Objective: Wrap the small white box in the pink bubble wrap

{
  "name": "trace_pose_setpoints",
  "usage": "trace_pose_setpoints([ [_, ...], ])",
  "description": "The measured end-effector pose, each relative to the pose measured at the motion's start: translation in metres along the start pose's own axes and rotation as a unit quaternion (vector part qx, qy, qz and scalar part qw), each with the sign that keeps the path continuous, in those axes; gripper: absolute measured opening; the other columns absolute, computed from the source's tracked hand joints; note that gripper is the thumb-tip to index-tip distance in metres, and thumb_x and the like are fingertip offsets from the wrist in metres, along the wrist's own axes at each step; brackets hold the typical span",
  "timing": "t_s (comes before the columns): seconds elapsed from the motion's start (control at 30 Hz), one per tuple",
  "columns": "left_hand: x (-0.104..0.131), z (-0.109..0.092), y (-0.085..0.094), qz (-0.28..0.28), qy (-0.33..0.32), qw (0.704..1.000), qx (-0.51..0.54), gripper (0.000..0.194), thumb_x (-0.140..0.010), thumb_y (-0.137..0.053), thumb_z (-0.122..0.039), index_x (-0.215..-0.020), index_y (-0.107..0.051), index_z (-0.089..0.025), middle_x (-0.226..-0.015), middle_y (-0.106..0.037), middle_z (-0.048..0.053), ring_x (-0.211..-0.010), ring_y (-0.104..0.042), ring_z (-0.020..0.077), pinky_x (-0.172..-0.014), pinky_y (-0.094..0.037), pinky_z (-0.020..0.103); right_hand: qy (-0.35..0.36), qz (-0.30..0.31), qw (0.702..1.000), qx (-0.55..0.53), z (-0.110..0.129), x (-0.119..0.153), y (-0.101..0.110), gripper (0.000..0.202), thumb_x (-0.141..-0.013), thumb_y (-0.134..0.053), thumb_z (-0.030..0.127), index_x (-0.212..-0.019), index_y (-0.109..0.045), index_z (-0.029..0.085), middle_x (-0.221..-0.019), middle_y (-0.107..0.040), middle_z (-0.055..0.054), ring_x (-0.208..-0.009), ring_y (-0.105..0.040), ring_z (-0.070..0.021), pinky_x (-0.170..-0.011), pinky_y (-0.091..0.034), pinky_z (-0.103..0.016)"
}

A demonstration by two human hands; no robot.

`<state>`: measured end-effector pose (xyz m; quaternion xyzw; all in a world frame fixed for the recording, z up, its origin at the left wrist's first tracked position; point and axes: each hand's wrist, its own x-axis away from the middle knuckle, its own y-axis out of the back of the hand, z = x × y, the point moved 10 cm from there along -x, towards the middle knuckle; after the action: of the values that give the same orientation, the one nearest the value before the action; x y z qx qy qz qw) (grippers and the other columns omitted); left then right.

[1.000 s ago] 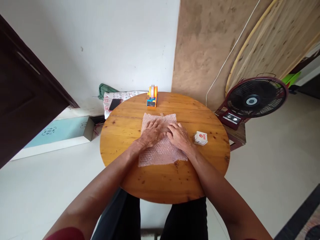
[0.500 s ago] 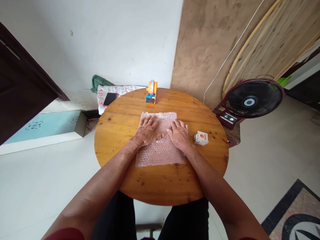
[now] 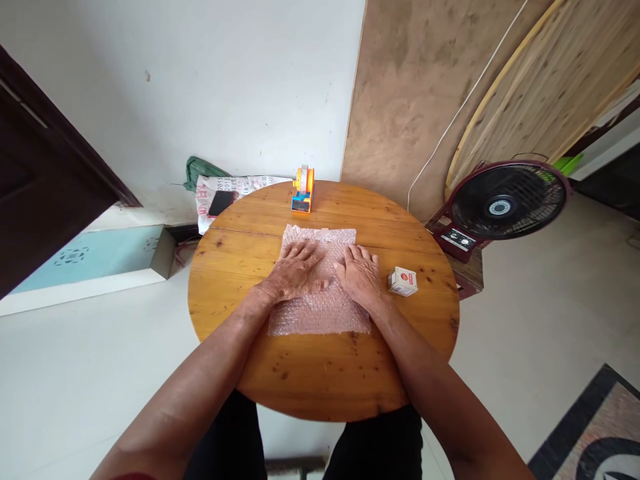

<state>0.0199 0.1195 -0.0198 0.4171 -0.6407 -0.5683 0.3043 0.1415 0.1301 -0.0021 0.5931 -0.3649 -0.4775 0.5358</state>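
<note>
Both hands lie flat, palms down, on a sheet of bubble wrap [image 3: 320, 303] spread over the middle of the round wooden counter [image 3: 260, 373]. The left hand [image 3: 295, 275] rests on the wrap's left half, fingers stretched out and slightly spread, thumb pointing toward the other hand; it grips nothing, only presses on the sheet. The right hand [image 3: 361, 277] rests on the wrap's right half in the same way, fingers extended and a little apart, clamped on nothing. The two hands sit side by side with a narrow strip of wrap showing between them, not touching each other. The wrap reaches beyond the fingertips of both hands on the far side, and its near edge lies under the wrists, so the sheet runs from just behind the hands to just ahead of them. A small white box [image 3: 403, 281] with a red mark stands on the counter just to the right of the right hand, apart from it and off the wrap. Well ahead of the left hand's fingertips, near the counter's far edge, stands an orange and blue tape dispenser [image 3: 303, 190]. Off the counter, far to the right of the right hand, a dark red fan [image 3: 505, 200] stands on the floor. Beyond the counter's far left edge, a phone [image 3: 221, 203] lies on a printed bag.
</note>
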Motion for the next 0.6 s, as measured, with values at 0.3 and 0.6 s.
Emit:
trace_pose_setpoints([
  [0.3, -0.001, 0.002, 0.0, 0.001, 0.0, 1.0, 0.009, 0.088, -0.08, -0.045, -0.075, -0.149, -0.036, -0.02, -0.158, -0.027, 0.01, -0.146, -0.019, 0.0338, -0.118, -0.013, 0.05, 0.064, -0.02, 0.997, -0.028, 0.001, -0.001, 0.004, 0.049, -0.095, -0.037, 0.025, -0.14, -0.045, 0.009, -0.15, -0.042, -0.014, -0.139, -0.032, -0.0255, -0.11, -0.023, -0.042],
  [0.6, 0.0, 0.003, 0.0, 0.0, 0.0, 1.0, 0.012, 0.091, -0.079, -0.043, -0.078, -0.148, -0.036, -0.018, -0.157, -0.03, 0.011, -0.146, -0.02, 0.0341, -0.118, -0.013, 0.05, 0.022, 0.014, 1.0, -0.017, -0.01, -0.002, -0.005, 0.05, -0.097, -0.032, 0.031, -0.139, -0.045, 0.008, -0.149, -0.043, -0.015, -0.137, -0.036, -0.0287, -0.108, -0.026, -0.045],
])
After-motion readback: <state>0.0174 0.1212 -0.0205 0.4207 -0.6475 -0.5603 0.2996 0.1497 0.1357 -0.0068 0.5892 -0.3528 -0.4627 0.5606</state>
